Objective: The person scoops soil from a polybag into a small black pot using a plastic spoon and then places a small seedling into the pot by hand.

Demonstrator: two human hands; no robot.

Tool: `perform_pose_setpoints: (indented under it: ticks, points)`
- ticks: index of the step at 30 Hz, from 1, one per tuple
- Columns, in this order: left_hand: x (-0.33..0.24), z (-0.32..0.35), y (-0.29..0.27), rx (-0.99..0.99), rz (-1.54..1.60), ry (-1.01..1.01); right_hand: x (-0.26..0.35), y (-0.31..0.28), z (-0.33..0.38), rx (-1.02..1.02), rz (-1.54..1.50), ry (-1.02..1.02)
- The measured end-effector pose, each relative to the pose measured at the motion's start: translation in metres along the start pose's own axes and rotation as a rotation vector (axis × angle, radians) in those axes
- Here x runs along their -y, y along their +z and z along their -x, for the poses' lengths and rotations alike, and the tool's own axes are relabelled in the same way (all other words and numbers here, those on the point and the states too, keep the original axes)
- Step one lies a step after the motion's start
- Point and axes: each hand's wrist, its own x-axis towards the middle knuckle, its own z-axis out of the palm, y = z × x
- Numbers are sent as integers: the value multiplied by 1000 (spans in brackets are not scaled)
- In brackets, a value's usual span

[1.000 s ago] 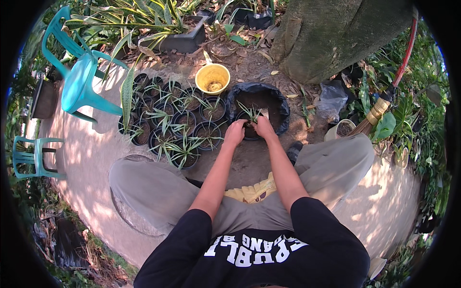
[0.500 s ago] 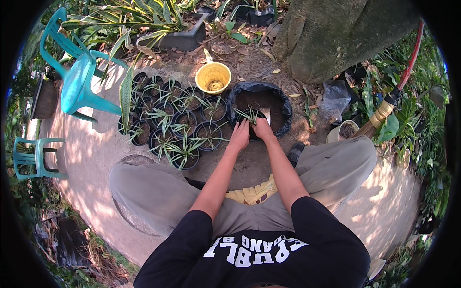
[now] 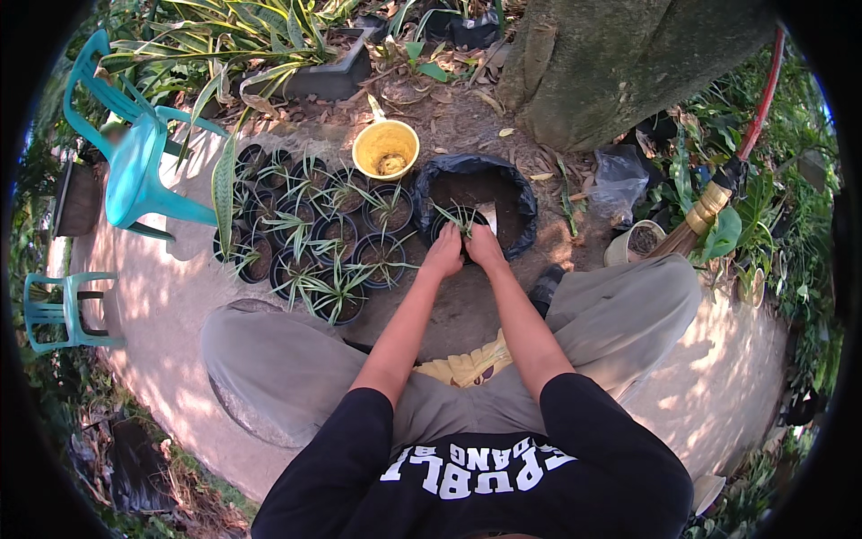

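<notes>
A small spider-like plant (image 3: 461, 218) with narrow green leaves edged in pale tone stands in a black pot (image 3: 435, 226) ahead of me. My left hand (image 3: 444, 252) reaches over the pot's near rim, its fingers stretched toward the base of the plant. On the other side of the leaves, my right hand (image 3: 486, 247) is curled downward at the soil; its fingertips are hidden, so what they hold cannot be seen. The pot rests in the near part of a wide tub lined with black plastic (image 3: 528, 211), which has dark soil in it.
Left of the tub stand several black pots with similar plants (image 3: 336, 235). A yellow dipper (image 3: 386, 148) sits behind them. Turquoise chairs (image 3: 139, 171) are at far left. On the right are a tree trunk (image 3: 584, 90), a clear plastic bag (image 3: 620, 175), a pale pot (image 3: 628, 244) and a broom (image 3: 709, 208).
The whole view has shifted slightly. Both hands stay at the plant's base in the pot, with the right hand a little more curled in over the soil.
</notes>
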Motion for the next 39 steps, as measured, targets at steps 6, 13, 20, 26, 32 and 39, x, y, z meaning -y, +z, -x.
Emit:
perform_pose_setpoints:
  ticks: [6,13,20,26,32,39]
  points:
    - [2,-16,5,61,-94,-23,-10,9,-3,-13,-24,11]
    - [2,-11,2,-33,18,-34,-16,7,0,-6,-41,36]
    - [-3,-16,-4,182,66,-185,-16,8,-2,17,-32,53]
    - [0,-6,-5,-87,17,-101,-13,9,-5,14,-50,42]
    - [-17,-14,-11,207,-5,-251,-18,7,-7,-9,-76,63]
    - [-4,-7,14,196,-335,-53,-6,0,-6,18,-79,88]
